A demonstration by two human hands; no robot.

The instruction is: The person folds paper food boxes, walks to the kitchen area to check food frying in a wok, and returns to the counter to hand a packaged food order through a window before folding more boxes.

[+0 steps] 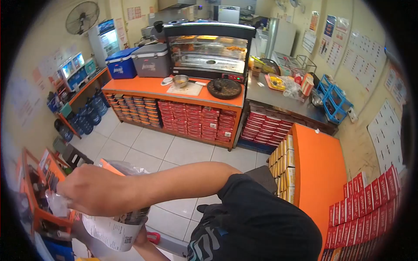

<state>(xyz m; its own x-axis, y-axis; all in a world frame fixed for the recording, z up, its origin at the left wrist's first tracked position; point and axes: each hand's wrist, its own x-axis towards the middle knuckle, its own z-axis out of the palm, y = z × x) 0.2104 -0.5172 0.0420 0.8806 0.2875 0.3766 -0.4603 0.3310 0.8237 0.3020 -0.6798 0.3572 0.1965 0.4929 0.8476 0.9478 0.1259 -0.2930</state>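
Observation:
A clear plastic bag with something dark inside hangs low at the left, a long white printed receipt on its front. My right hand is closed at the bag's top, its arm stretched across from the right. Crumpled clear plastic shows beside the fist. Below, my left hand is mostly hidden behind the receipt and bag; its fingers do not show. An orange flat piece and more clear plastic stick out behind my right wrist.
An orange counter holds coolers, a glass food warmer and a round chopping block. Stacked red boxes stand at the right by another orange counter. An orange shelf is close at the left.

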